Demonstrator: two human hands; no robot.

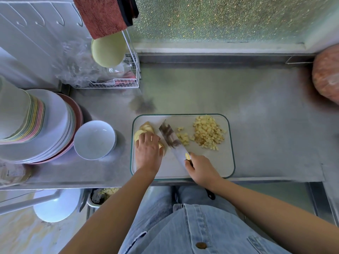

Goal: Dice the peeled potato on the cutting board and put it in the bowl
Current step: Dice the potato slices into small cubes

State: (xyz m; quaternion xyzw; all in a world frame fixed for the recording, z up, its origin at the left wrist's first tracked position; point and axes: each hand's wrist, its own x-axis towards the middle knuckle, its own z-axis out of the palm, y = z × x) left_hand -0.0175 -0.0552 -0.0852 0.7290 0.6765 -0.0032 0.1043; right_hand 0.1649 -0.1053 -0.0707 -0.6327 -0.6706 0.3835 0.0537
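Done: potato dice beyond my right hand, gripping the knife.
To do: slices held under my curled left hand; bowl unfilled.

Only one view is given, from a camera worn on the person's head. It looks steeply down, almost vertically, at the steel table, with the cutting board close below, near the middle of the picture. The lens is wide. The person's own shirt fills the bottom, the window behind the table shows at the top, and straight edges bend near the borders.
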